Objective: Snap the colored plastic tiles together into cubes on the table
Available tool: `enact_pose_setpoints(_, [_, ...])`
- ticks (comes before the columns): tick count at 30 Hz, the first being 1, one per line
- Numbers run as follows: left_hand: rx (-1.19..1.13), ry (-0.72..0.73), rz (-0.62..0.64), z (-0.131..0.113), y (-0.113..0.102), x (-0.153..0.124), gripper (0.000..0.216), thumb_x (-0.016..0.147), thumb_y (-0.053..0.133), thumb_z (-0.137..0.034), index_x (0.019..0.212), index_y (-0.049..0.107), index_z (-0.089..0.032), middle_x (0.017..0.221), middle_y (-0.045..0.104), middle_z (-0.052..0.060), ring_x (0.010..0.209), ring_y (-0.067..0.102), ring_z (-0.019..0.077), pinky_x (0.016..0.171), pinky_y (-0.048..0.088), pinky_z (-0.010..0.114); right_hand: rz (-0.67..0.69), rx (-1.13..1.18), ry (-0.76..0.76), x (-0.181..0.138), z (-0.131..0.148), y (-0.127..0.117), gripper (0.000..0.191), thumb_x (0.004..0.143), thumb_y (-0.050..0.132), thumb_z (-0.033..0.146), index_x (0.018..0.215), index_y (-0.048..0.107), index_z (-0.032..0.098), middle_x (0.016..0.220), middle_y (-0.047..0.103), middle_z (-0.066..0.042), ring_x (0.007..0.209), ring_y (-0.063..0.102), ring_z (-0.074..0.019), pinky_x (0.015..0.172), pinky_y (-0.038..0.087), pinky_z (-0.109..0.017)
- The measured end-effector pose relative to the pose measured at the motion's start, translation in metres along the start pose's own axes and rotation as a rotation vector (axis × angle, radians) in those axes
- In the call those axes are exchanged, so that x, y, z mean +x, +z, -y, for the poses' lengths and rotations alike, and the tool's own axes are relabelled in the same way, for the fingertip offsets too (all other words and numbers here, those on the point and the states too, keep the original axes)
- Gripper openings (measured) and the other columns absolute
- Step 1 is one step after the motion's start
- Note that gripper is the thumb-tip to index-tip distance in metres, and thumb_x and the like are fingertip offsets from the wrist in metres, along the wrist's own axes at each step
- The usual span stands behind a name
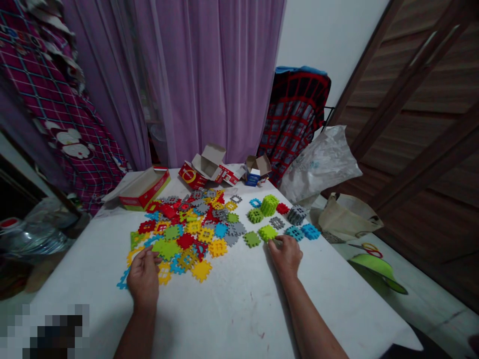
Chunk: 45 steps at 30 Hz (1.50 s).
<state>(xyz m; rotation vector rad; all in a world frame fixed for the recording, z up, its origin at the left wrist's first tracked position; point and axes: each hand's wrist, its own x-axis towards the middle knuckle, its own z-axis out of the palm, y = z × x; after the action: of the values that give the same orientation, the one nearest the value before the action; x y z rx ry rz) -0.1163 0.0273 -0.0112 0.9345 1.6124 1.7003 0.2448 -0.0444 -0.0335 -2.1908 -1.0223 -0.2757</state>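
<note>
My right hand (286,255) is closed, its fingertips pinching the near edge of a lime-green notched building tile (268,232) on the table. Beside that tile lie a duller green tile (252,239) and a teal tile (294,233). A tall stack of lime-green tiles (269,205) and a dark grey stack (297,214) stand just behind. My left hand (144,276) is at the near left edge of a mixed heap of tiles, fingers curled, thumb and fingertips at a lime-green tile (166,249). Yellow tiles (202,270) and red tiles (186,241) lie around it.
Opened cardboard boxes stand along the back of the white table (232,309): a red one (144,192), another red one (192,175) and a blue one (253,177). Right of the table are a clear plastic bag (322,159), a cloth bag (348,219) and scissors (370,249).
</note>
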Motion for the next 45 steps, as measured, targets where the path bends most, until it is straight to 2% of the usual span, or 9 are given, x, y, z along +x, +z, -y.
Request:
enact_pose_setpoints(14, [-0.008,0.017,0.006,0.003,-0.001,0.001,0.037,0.074,0.059,-0.046,0.096,0.066,-0.017,0.075,0.064,0.0,0.059,0.059,0.0105,0.045,0.043,0.018,0.032,-0.011,-0.012,0.0,0.0,-0.001,0.025,0.078,0.059,0.043,0.086,0.066,0.02,0.1,0.066,-0.008,0.097,0.055,-0.0247,0.077,0.034,-0.034])
enact_pose_setpoints(26, [-0.04,0.014,-0.003,0.005,-0.001,0.001,0.037,0.073,0.059,-0.046,0.095,0.066,-0.018,0.075,0.063,-0.001,0.059,0.059,0.0101,0.046,0.043,0.018,-0.033,0.075,-0.091,-0.003,-0.008,0.001,0.031,0.081,0.052,0.047,0.08,0.065,0.02,0.094,0.066,-0.009,0.09,0.056,-0.0253,0.073,0.034,-0.034])
enact_pose_setpoints(34, [-0.087,-0.017,-0.001,0.005,-0.001,0.002,0.038,0.071,0.061,-0.047,0.095,0.066,-0.017,0.07,0.063,0.0,0.056,0.059,0.0108,0.043,0.041,0.018,-0.096,0.147,-0.343,-0.009,-0.001,-0.003,0.028,0.086,0.049,0.04,0.074,0.063,0.019,0.087,0.067,-0.009,0.085,0.058,-0.0237,0.074,0.034,-0.034])
enact_pose_setpoints(39, [-0.12,-0.026,-0.015,0.006,0.0,0.002,0.039,0.071,0.061,-0.049,0.094,0.065,-0.017,0.07,0.063,-0.001,0.055,0.058,0.0102,0.044,0.041,0.018,-0.092,0.183,-0.539,-0.023,0.019,0.001,0.023,0.088,0.052,0.036,0.077,0.064,0.02,0.087,0.067,-0.007,0.086,0.058,-0.0228,0.074,0.035,-0.034])
enact_pose_setpoints(42, [-0.061,0.021,-0.025,0.011,-0.004,0.006,0.039,0.076,0.056,-0.05,0.095,0.065,-0.017,0.073,0.064,0.001,0.059,0.062,0.0127,0.047,0.044,0.021,-0.02,0.221,-0.637,-0.034,0.037,0.005,0.019,0.089,0.052,0.033,0.08,0.064,0.021,0.088,0.066,-0.006,0.087,0.057,-0.0218,0.075,0.036,-0.034])
enact_pose_setpoints(45, [0.139,0.181,-0.022,0.015,-0.01,0.011,0.036,0.081,0.052,-0.046,0.099,0.066,-0.019,0.084,0.07,0.005,0.075,0.067,0.0178,0.064,0.053,0.029,0.036,0.267,-0.688,-0.043,0.054,0.008,0.017,0.09,0.052,0.031,0.082,0.063,0.021,0.089,0.066,-0.005,0.088,0.057,-0.0215,0.077,0.037,-0.035])
